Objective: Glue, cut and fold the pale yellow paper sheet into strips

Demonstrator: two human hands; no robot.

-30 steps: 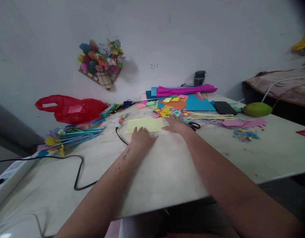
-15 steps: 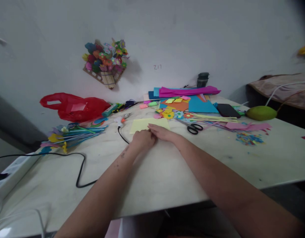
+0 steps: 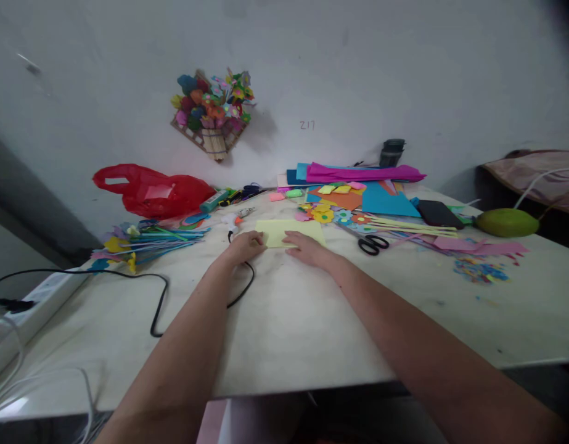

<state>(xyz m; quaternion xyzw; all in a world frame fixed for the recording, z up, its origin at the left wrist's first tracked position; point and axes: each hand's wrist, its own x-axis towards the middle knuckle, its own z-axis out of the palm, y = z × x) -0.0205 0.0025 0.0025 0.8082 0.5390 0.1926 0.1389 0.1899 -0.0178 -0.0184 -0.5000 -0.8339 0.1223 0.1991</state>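
A pale yellow sheet of paper (image 3: 291, 230) lies flat on the white table (image 3: 312, 320). My left hand (image 3: 245, 245) rests on the sheet's left near corner, fingers curled down on its edge. My right hand (image 3: 304, 246) lies palm down on the sheet's near edge, fingers stretched out flat toward the left. The two hands are a little apart. A black cable (image 3: 240, 290) runs under my left wrist to a glue gun (image 3: 235, 220) just left of the sheet.
Black scissors (image 3: 371, 243), coloured paper sheets (image 3: 358, 185), cut paper flowers (image 3: 328, 214), a dark phone (image 3: 438, 214) and a green oval object (image 3: 506, 222) lie to the right. A red plastic bag (image 3: 155, 192) and flower sticks (image 3: 145, 243) lie left. A power strip (image 3: 29, 308) sits at the left edge.
My right hand slid from the sheet's right end leftward along its near edge. My left hand shifted toward the sheet's left corner. The camera view turned left.
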